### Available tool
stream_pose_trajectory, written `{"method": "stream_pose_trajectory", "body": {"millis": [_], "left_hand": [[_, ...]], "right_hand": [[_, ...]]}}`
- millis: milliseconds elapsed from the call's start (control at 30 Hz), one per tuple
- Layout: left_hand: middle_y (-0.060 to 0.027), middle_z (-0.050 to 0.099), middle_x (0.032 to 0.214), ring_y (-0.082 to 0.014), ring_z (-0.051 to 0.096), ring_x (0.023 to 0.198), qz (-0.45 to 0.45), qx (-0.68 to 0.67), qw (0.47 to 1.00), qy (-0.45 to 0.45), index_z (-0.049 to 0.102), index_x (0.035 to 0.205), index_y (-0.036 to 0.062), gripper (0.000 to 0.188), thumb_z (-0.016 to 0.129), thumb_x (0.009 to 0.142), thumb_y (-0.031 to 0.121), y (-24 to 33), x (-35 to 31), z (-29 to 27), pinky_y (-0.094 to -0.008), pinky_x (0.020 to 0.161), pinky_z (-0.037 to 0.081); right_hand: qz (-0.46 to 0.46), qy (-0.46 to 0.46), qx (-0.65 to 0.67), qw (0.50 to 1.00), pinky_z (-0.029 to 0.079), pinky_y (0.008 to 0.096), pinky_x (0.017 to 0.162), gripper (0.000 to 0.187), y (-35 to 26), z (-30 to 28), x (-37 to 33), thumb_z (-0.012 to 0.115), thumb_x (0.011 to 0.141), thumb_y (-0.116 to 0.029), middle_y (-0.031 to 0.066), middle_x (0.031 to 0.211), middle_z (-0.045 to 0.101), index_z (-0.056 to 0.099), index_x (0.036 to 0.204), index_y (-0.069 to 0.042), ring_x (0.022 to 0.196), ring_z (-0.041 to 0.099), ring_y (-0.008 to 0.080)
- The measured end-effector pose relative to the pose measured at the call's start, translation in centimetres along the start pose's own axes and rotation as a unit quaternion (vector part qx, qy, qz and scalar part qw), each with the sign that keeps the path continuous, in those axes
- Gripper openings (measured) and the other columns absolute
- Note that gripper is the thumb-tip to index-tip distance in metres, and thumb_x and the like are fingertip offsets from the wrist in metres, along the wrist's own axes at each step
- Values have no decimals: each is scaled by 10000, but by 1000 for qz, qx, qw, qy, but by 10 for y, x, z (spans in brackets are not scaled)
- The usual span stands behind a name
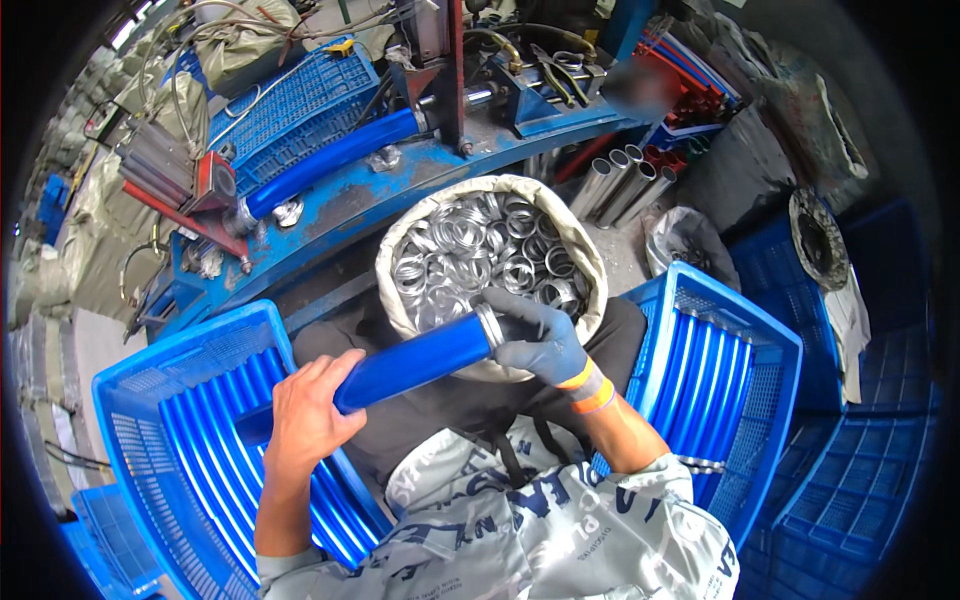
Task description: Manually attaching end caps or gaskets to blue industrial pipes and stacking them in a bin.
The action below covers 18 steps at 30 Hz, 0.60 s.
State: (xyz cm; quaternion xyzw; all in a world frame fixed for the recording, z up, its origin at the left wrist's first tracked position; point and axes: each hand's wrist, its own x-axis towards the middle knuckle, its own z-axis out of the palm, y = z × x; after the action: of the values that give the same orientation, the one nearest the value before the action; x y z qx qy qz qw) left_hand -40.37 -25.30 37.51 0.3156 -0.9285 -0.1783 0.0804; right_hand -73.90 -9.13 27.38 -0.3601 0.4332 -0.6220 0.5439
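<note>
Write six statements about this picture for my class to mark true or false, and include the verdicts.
1. The left hand grips a glossy blue tube. True.
2. The left hand wears a glove. False: it is bare; the right hand is gloved.
3. The right hand is at the tube end bearing a silver metal ring. True.
4. The round cream sack holds blue tubes. False: the sack holds loose metal rings.
5. The left crate and right crate both contain blue tubes. True.
6. The long workbench tube is red. False: the workbench tube is blue.
</note>
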Motion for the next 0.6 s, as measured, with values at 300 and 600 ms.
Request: {"method": "stream_pose_trajectory", "body": {"millis": [300,600], "left_hand": [[-158,789,1165,-372,786,1066,-54,-72,995,36,729,1423,77,718,873,720,107,-4,-4,26,-444,965,615],[-129,756,1243,-211,740,1113,-94,-542,804,226,591,1558,-2,843,921,879,374,-25,6,49,-387,1011,599]], "right_hand": [[-32,5,-78,996,524,339,1161,858,-14,-31,6,891,930,-44,93,1499,688,518,1702,-20,1360,636,162],[-8,-16,-846,532,642,459,732,250,22,-139,3,799,895,-220,118,957,758,831,1127,-133,870,793,324]]}}
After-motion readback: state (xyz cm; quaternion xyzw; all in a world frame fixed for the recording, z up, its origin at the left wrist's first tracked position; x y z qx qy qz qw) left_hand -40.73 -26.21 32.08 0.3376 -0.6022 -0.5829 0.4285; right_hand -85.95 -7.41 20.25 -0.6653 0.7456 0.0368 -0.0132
